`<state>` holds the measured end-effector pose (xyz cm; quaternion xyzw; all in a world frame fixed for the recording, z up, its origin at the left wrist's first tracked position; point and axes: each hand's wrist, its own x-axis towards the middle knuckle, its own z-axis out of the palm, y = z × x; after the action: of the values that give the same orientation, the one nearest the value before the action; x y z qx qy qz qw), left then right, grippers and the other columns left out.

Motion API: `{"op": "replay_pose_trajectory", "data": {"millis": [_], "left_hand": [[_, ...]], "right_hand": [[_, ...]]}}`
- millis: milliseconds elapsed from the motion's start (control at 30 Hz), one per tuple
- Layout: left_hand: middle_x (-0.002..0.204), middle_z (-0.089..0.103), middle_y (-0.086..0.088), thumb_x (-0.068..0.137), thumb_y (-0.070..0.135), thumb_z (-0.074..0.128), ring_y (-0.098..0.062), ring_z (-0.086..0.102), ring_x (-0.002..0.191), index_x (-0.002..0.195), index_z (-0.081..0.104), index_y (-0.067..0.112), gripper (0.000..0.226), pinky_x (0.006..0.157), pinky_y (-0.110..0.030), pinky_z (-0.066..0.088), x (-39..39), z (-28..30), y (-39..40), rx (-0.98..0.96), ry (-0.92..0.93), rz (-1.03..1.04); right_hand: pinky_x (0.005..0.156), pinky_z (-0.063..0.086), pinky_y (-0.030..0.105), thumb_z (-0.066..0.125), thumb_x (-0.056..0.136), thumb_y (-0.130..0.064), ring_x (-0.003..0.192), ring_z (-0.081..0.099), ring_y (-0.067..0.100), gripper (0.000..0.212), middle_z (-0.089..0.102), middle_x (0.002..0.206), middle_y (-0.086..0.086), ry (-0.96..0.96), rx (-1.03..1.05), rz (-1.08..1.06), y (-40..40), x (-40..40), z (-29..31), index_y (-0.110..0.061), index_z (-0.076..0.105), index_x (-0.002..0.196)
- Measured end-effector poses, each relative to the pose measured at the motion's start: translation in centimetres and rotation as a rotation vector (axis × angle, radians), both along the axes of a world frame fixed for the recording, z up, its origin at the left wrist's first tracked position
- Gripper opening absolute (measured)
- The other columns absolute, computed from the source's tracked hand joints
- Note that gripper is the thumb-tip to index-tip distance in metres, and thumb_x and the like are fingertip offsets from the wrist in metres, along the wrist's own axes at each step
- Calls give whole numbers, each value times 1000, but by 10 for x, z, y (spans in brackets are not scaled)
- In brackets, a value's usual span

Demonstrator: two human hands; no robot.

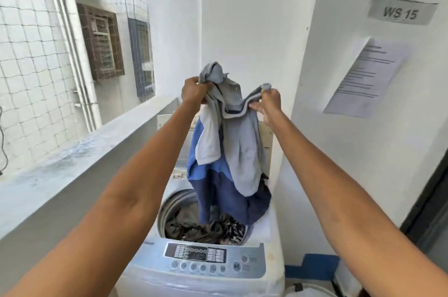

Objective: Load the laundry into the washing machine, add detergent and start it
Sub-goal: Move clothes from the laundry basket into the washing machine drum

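Both hands, left hand (pixel 194 90) & right hand (pixel 269 103), grip a grey-blue shirt (pixel 230 151) mid frame, above the washer (pixel 208 262). Some clothes (pixel 206 226) already in drum. Soap & start not done yet.

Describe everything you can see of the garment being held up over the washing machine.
The garment is soft cloth in grey, bright blue and navy panels, with a dark-edged collar. It hangs crumpled, bunched at the top in the left hand, its collar pinched by the right hand. Its navy lower end reaches the washing machine opening, above dark laundry in the drum.
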<state>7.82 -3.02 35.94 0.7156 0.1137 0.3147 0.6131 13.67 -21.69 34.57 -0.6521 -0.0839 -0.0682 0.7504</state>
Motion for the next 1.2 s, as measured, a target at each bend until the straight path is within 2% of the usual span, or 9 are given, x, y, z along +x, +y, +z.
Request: {"op": "replay_pose_trajectory", "data": {"millis": [133, 267, 467, 600, 733, 833, 967, 1100, 1200], "left_hand": [[66, 50, -7, 87, 5, 62, -21, 51, 57, 72, 49, 13, 22, 39, -24, 50, -7, -18, 30, -146, -3, -51], [68, 55, -9, 87, 6, 59, -19, 57, 51, 85, 51, 9, 9, 49, -33, 55, -3, -47, 43, -150, 37, -77], [70, 57, -9, 87, -2, 54, -18, 59, 53, 89, 56, 7, 10, 58, -34, 54, 9, -130, 36, -213, 210, -130], [76, 57, -11, 75, 4, 57, -21, 54, 62, 85, 56, 6, 11, 51, -25, 45, 16, -216, 29, -178, 295, -38], [111, 52, -11, 74, 8, 62, -24, 52, 108, 136, 33, 7, 69, 86, -35, 44, 26, -295, 23, 1, 560, -105], [153, 17, -18, 83, 5, 54, -30, 22, 142, 151, 1, 12, 86, 111, -43, 31, 30, -347, 18, 394, 763, -197], [160, -2, -4, 92, 24, 48, -26, 7, 147, 152, 6, 23, 73, 113, -58, 19, 32, -404, 12, 863, 1062, -456], [160, -13, -3, 95, 21, 40, -29, -8, 147, 151, 1, 29, 69, 114, -63, 8, 42, -444, 4, 954, 1308, -603], [159, -18, -3, 95, 22, 41, -33, 0, 147, 151, -1, 33, 70, 114, -63, 4, 50, -462, -1, 927, 1478, -670]], "right_hand": [[67, 60, 38, 40, 101, -25, 63, 65, 24, 23, 58, 82, 11, -93, 16, 69, 49, -9, 37, -6, 47, 91], [65, 60, 36, 44, 100, -24, 62, 65, 23, 22, 57, 80, 8, -97, -7, 111, 79, -20, 22, -17, 45, 80], [72, 59, 35, 42, 100, -20, 74, 66, 24, 19, 57, 97, 11, 83, -84, 157, 83, -1, -74, -5, 46, 112], [82, 56, 44, 42, 100, -17, 82, 63, 26, 6, 54, 84, 1, 145, -292, 136, 73, 11, -169, -12, 42, 97], [71, 40, 36, 43, 97, -15, 84, 56, 26, 8, 59, 90, 13, -23, -873, 262, 65, 6, -270, -11, 49, 94], [77, 46, 34, 46, 90, -8, 98, 61, 31, 15, 65, 103, 15, -100, -1247, 470, 61, 10, -338, -12, 60, 88], [93, 45, 42, 46, 95, -21, 121, 48, 34, 41, 46, 133, 16, 75, -1463, 544, 61, 30, -399, -6, 42, 134], [98, 42, 42, 54, 91, -21, 124, 46, 35, 61, 42, 139, 18, 162, -1580, 739, 65, 42, -443, -7, 27, 144], [106, 36, 41, 58, 88, -23, 129, 42, 34, 66, 37, 146, 18, 214, -1580, 942, 64, 45, -473, -8, 29, 145]]}}
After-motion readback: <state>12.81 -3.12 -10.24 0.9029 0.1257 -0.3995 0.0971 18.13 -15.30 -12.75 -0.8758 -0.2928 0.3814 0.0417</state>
